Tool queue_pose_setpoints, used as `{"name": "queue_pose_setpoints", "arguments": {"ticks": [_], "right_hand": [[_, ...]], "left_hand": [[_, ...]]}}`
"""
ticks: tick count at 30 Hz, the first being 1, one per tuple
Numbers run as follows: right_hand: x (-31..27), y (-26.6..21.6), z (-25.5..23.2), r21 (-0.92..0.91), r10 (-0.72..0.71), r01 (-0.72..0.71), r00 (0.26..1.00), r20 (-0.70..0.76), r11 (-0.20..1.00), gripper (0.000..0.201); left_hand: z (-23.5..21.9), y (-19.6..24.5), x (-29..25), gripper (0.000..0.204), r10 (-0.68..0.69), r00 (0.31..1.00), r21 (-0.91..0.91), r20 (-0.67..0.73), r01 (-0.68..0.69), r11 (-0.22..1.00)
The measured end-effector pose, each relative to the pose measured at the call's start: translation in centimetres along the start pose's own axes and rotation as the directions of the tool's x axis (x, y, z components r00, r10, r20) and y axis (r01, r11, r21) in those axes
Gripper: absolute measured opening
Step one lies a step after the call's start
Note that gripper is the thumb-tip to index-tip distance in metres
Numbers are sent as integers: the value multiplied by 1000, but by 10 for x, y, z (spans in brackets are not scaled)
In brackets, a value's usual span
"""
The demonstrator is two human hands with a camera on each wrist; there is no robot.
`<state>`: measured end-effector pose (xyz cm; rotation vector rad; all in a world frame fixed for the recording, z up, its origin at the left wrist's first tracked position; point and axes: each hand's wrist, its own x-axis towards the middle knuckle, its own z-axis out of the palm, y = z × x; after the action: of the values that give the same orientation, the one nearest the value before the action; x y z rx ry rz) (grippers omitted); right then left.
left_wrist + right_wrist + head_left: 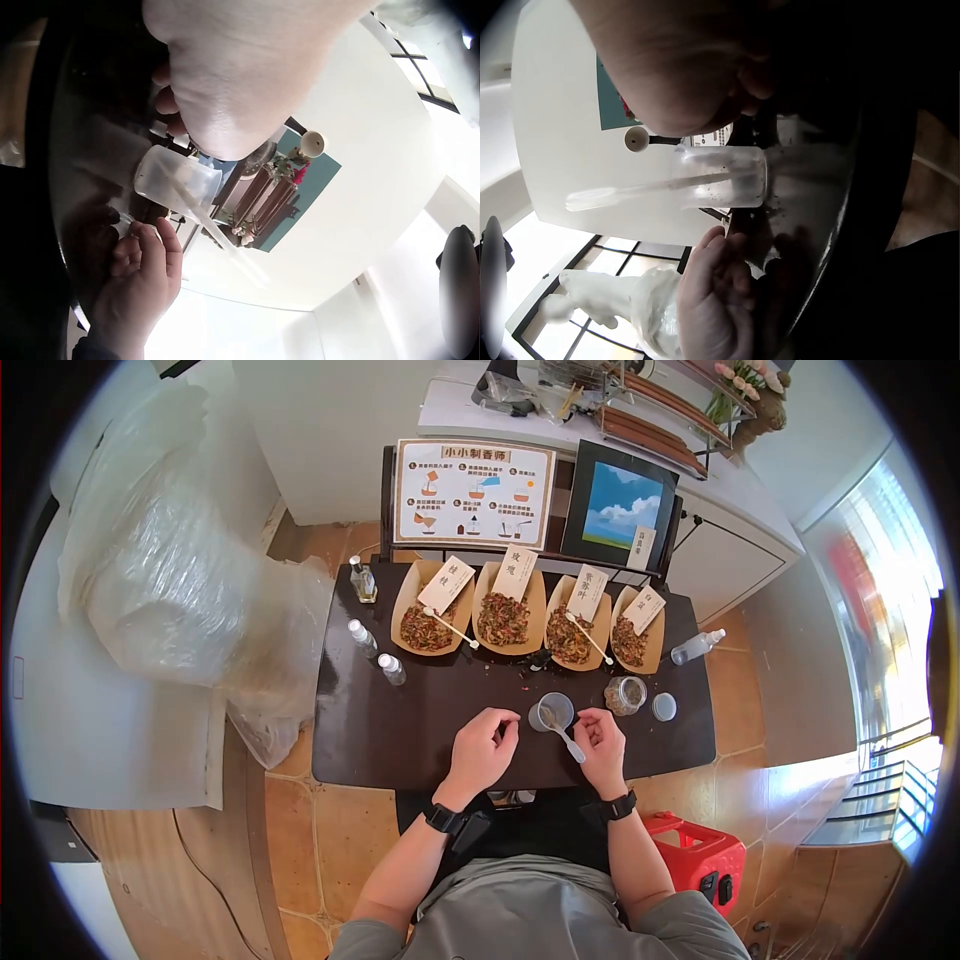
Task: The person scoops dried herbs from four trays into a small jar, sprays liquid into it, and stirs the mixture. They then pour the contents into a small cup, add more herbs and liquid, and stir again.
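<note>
A clear plastic cup stands near the table's front edge, with powdery bits inside. A pale translucent stirring stick leans in it, its wide end sticking out over the rim. My left hand rests on the table left of the cup, fingers loosely curled around nothing. On the cup's other side my right hand lies with its fingers loosely bent, close beside the stick's outer end. Both wrist views show the cup standing between the hands, apart from either. Right of it are a glass jar and a white lid.
Several paper trays of dried plant bits with labels line the back, white scoops on some. Small bottles stand at left, a spray bottle at right. An instruction board stands behind. A red stool is at lower right.
</note>
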<state>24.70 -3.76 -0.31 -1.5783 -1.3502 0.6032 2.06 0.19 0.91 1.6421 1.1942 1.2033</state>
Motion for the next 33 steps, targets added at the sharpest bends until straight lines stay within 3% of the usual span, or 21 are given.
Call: {"name": "queue_pose_setpoints", "arguments": {"ticks": [14, 33], "right_hand": [[4, 6, 1, 3, -35, 35, 999, 40, 999, 18], [5, 6, 4, 25, -94, 95, 995, -21, 995, 18]], "left_hand": [[1, -5, -1, 15, 25, 999, 0, -43, -25, 1000], [4, -6, -3, 13, 44, 997, 66, -58, -40, 997]]}}
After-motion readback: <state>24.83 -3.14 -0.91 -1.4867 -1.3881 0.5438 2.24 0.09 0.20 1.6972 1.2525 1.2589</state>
